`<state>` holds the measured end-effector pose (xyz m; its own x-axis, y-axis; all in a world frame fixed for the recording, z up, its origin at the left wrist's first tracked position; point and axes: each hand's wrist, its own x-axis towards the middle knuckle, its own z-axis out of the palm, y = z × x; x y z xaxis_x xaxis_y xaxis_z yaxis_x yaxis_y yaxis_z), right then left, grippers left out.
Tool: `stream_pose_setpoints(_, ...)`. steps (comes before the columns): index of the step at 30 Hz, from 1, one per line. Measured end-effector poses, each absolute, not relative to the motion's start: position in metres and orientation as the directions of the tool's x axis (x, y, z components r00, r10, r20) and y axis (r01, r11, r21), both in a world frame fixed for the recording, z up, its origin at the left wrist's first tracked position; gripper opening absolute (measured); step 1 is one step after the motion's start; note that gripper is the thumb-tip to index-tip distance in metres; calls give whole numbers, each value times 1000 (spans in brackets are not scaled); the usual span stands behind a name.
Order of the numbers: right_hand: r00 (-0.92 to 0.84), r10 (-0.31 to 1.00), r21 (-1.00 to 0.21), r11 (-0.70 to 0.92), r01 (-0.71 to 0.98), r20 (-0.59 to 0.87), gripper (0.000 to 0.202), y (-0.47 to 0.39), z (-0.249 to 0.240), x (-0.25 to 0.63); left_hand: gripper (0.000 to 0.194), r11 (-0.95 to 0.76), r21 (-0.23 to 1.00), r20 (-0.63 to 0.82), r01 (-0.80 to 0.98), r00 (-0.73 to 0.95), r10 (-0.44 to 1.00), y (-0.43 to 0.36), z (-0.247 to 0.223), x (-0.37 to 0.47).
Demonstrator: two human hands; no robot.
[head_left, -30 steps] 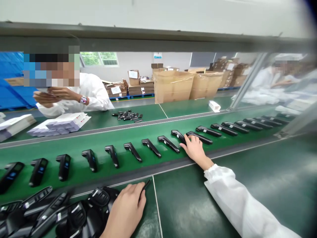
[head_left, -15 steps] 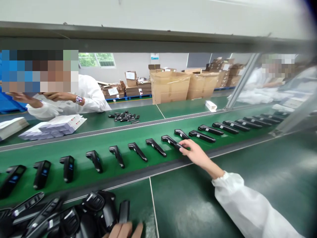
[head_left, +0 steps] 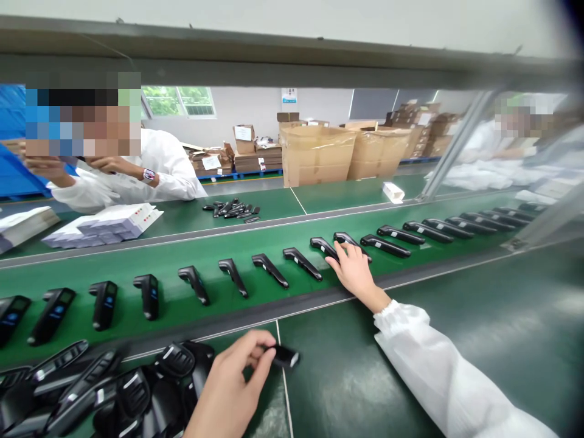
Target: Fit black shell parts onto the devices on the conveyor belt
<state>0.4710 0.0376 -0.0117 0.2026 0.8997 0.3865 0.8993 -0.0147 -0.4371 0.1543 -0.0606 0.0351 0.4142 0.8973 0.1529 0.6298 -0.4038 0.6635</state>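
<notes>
A small black part [head_left: 286,356] is pinched between the thumb and fingers of my left hand [head_left: 237,377], above the near green table. My right hand [head_left: 356,267] reaches over the belt with its fingers spread, at a black handheld device [head_left: 352,242] in the row; whether it grips the device cannot be made out. Another black device [head_left: 323,246] lies just left of those fingers. More such devices [head_left: 302,263] lie spaced along the green belt [head_left: 182,249]. At the lower left is a heap of black parts [head_left: 137,389].
Across the belt, a person in white [head_left: 168,164] holds something near stacked white boxes [head_left: 114,225]. Small black pieces [head_left: 232,208] and a white box [head_left: 393,192] lie on the far table. A slanted metal post [head_left: 456,146] stands right; a shelf edge [head_left: 292,52] spans above.
My left hand has risen from the lower edge with the black part in its pinch. The devices on the belt have shifted left relative to the table seam, except those farther right in the picture, which appear shifted right.
</notes>
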Motion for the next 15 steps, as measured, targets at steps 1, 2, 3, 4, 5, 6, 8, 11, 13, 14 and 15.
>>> stream_pose_setpoints(1,199,925,-594,35,804,325,46,26,-2,461,12,-456,635,271,624,373,887,-55,36,161)
stream_pose_setpoints(2,156,963,-756,67,651,220,48,13,9,448,10,-530,564,403,633,349,846,-51,36,168)
stream_pose_setpoints(3,51,997,-895,30,445,59,54,-2,19,432,10,-609,452,530,651,353,771,-48,35,175)
stream_pose_setpoints(4,-92,992,-970,-62,236,-85,58,-16,29,416,13,-674,313,627,669,388,676,-46,34,182)
stream_pose_setpoints(5,-179,975,-990,-122,69,-133,55,-29,37,400,15,-713,173,681,680,440,585,-45,34,188)
stream_pose_setpoints(6,-212,971,-989,-131,-71,-113,46,-40,44,386,18,-731,52,696,680,501,515,-45,35,194)
stream_pose_setpoints(8,-190,980,-962,-104,-252,-56,35,-48,50,372,23,-747,-112,651,655,617,443,-48,40,201)
stream_pose_setpoints(11,-112,994,-991,-4,-130,10,28,-29,42,392,27,-718,-185,469,671,702,536,-57,45,185)
stream_pose_setpoints(13,-38,998,-979,65,195,59,28,-6,27,425,30,-633,-181,283,753,656,700,-64,42,159)
stream_pose_setpoints(14,13,996,-928,72,366,83,30,5,17,442,33,-576,-184,190,797,604,774,-68,39,144)
stream_pose_setpoints(15,40,994,-854,70,516,106,31,15,7,457,35,-532,-186,98,826,554,827,-71,33,130)
